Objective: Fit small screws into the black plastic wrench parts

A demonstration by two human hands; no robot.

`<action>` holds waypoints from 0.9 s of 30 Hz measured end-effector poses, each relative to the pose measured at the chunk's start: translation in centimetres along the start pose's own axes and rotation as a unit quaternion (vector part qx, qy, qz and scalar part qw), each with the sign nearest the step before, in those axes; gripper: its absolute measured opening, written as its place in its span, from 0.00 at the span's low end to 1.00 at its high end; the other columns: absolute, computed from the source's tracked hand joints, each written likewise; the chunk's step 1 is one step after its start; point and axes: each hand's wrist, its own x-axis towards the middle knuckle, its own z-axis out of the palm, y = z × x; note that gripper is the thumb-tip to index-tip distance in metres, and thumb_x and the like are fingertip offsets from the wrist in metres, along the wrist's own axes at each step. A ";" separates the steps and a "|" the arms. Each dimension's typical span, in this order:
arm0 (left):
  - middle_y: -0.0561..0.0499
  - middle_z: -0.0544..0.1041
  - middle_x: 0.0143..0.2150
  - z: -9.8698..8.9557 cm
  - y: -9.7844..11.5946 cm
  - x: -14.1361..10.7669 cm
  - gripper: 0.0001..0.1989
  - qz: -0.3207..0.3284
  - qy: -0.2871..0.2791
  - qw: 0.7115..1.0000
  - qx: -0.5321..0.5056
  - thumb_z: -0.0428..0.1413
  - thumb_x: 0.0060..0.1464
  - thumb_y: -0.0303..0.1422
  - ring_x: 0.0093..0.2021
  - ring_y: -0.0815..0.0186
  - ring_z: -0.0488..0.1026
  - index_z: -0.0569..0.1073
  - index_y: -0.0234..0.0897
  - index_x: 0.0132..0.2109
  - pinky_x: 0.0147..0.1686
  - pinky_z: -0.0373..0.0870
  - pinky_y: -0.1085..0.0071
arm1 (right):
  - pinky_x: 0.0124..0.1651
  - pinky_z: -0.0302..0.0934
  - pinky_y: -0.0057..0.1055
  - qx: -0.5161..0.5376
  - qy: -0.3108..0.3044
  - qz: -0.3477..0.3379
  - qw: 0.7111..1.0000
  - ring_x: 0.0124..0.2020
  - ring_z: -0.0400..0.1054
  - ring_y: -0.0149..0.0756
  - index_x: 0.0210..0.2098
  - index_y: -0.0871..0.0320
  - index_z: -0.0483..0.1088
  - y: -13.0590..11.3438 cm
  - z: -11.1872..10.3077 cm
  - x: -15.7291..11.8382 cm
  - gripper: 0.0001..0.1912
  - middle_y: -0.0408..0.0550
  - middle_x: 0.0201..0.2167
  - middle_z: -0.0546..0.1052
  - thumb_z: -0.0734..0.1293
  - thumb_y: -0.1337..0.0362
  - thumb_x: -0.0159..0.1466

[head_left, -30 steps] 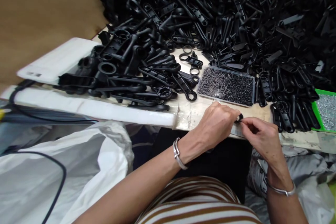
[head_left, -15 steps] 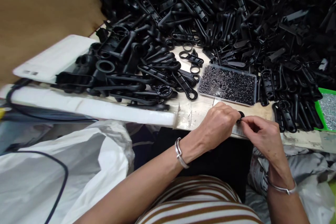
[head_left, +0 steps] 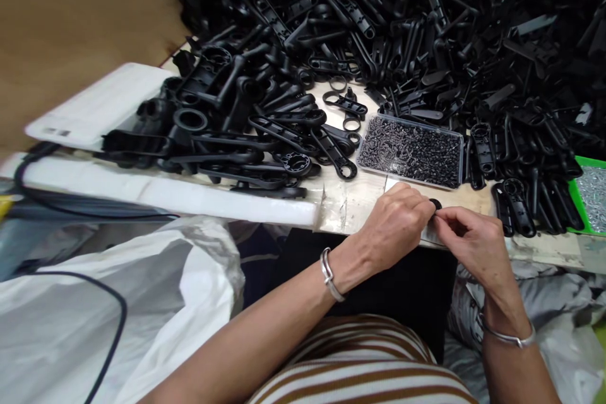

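Just in front of the clear tray of small dark parts (head_left: 411, 150), my left hand (head_left: 396, 224) is closed round a black plastic part (head_left: 435, 204). Only the rounded end of that part shows past my fingers; the rest is hidden. My right hand (head_left: 473, 243) touches it from the right, thumb and index finger pinched together at its end. Whatever lies between those two fingertips is too small to make out. Both hands are over the front edge of the table (head_left: 350, 205).
Black plastic arms (head_left: 334, 151) lie left of the tray, with a large black heap (head_left: 379, 19) behind. More black pieces (head_left: 518, 205) and a green tray of small metal parts (head_left: 591, 196) are at right. White foam (head_left: 156, 189) edges the table at left.
My left hand has shifted very slightly, and a little less of the black part shows between my hands. Both hands keep their grip.
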 end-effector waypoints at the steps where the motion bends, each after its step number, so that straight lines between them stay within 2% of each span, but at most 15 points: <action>1: 0.48 0.77 0.31 0.0 0.0 0.0 0.12 0.001 0.000 1.000 0.000 0.46 0.58 0.19 0.35 0.65 0.74 0.73 0.31 0.33 0.42 0.68 0.67 | 0.28 0.60 0.22 0.001 -0.001 0.001 1.000 0.21 0.67 0.27 0.28 0.58 0.71 0.0 0.0 0.0 0.07 0.40 0.22 0.74 0.64 0.70 0.61; 9: 0.49 0.77 0.31 0.1 -0.1 0.0 0.13 -0.006 -0.005 1.000 -0.004 0.45 0.60 0.21 0.35 0.66 0.73 0.72 0.33 0.32 0.43 0.66 0.68 | 0.27 0.61 0.24 -0.010 -0.007 0.020 1.000 0.21 0.67 0.29 0.27 0.57 0.72 -0.1 0.0 -0.1 0.08 0.41 0.21 0.75 0.64 0.68 0.61; 14: 0.52 0.75 0.28 -1.1 0.2 0.0 0.11 -0.066 -0.037 0.997 -0.018 0.47 0.60 0.22 0.30 0.67 0.71 0.71 0.34 0.33 0.39 0.66 0.70 | 0.27 0.61 0.24 0.011 -0.008 0.032 0.999 0.20 0.67 0.28 0.28 0.58 0.73 0.1 -0.1 -0.1 0.06 0.40 0.21 0.74 0.64 0.69 0.60; 16: 0.52 0.76 0.31 -1.8 0.3 -0.3 0.09 -0.084 -0.041 0.995 -0.042 0.48 0.61 0.23 0.33 0.67 0.72 0.71 0.34 0.35 0.41 0.68 0.70 | 0.27 0.61 0.24 0.016 -0.013 0.044 0.999 0.21 0.67 0.28 0.28 0.58 0.73 0.3 -0.2 -0.2 0.06 0.41 0.22 0.75 0.65 0.68 0.61; 19: 0.48 0.77 0.40 -2.3 0.4 -1.1 0.04 -0.087 0.005 0.992 -0.086 0.52 0.60 0.24 0.41 0.65 0.74 0.71 0.34 0.41 0.44 0.70 0.69 | 0.26 0.60 0.23 0.019 -0.011 0.059 0.998 0.20 0.65 0.27 0.28 0.58 0.74 0.5 -0.3 -0.4 0.06 0.40 0.21 0.74 0.65 0.67 0.60; 21: 0.47 0.78 0.43 -2.3 0.4 -1.7 0.07 -0.084 0.043 0.989 -0.112 0.54 0.58 0.23 0.43 0.65 0.75 0.71 0.34 0.44 0.45 0.71 0.69 | 0.25 0.60 0.24 0.013 -0.005 0.061 0.998 0.19 0.65 0.27 0.28 0.58 0.74 0.6 -0.4 -0.5 0.06 0.40 0.20 0.73 0.66 0.67 0.60; 27: 0.50 0.79 0.40 -1.5 0.2 -2.3 0.08 -0.090 0.089 0.980 -0.151 0.55 0.57 0.21 0.41 0.67 0.75 0.72 0.34 0.43 0.44 0.73 0.71 | 0.28 0.63 0.26 -0.018 0.004 0.040 0.999 0.22 0.69 0.30 0.29 0.57 0.73 0.0 -0.5 -0.3 0.06 0.42 0.24 0.77 0.65 0.67 0.61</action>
